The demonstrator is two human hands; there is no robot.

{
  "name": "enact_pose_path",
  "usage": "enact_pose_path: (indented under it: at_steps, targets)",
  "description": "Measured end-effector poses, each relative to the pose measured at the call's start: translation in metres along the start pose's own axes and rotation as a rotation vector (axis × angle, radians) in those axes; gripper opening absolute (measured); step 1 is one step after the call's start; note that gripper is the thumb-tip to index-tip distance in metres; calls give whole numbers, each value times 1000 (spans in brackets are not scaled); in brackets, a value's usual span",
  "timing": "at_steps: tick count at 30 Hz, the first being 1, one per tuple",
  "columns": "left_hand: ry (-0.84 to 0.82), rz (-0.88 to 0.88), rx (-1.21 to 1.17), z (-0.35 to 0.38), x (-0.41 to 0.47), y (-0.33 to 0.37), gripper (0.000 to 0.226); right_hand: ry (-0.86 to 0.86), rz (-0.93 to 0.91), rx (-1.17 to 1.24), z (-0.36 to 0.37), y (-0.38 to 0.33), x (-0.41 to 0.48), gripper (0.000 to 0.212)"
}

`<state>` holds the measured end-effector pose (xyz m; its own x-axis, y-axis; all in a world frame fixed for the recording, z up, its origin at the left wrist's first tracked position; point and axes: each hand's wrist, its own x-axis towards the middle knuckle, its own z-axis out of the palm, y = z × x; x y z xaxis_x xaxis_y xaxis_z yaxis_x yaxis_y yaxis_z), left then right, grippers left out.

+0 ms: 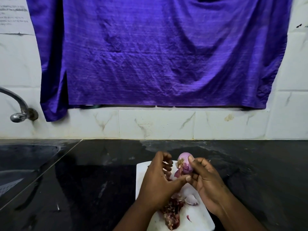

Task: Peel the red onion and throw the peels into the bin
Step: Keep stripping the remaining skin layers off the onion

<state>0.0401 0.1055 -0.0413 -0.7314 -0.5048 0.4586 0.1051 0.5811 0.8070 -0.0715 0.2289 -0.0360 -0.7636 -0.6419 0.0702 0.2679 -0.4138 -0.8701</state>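
My right hand (204, 180) holds a partly peeled red onion (184, 162) above the white cutting board (141, 170), thumb on its top, root end facing me. A loose strip of purple skin (178, 172) hangs from the onion. My left hand (160, 179) is just left of it, fingers curled and apart, its thumb tip reaching under the hanging strip and meeting my right fingers. A heap of dry red peels (172, 214) and a pale peel piece (191, 200) lie on the board near me. No bin is in view.
The board sits on a black stone counter (91, 180). A sink (25, 160) is at the left with a metal tap (18, 107) on the tiled wall. A purple cloth (158, 52) hangs over the wall behind.
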Motion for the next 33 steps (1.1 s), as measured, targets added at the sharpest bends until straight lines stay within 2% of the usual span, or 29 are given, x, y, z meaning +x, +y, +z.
enact_pose_path:
  at_steps: [3,11,16,19,24,27,30,33]
  targets:
    - [-23,12,-96,2,1,-1,62,-55,20,-4,4,-1,-4,32]
    - [60,23,-207,3,5,-2,35,-59,12,-13,5,-2,-4,29]
    - [91,-7,-327,4,6,-2,20,-50,6,-72,0,0,-1,36]
    - [132,32,-301,4,8,-4,14,-44,10,-90,0,0,-1,37]
    - [151,123,-212,-1,8,-5,14,-51,18,-129,-1,0,-1,34]
    - [138,107,-237,-2,9,-7,14,-82,34,-108,-1,-1,-2,30]
    - [110,72,-291,0,11,-11,18,-112,54,-117,-3,-2,-2,43]
    - [98,79,-222,1,11,-14,19,-120,55,-143,-3,-3,-2,41]
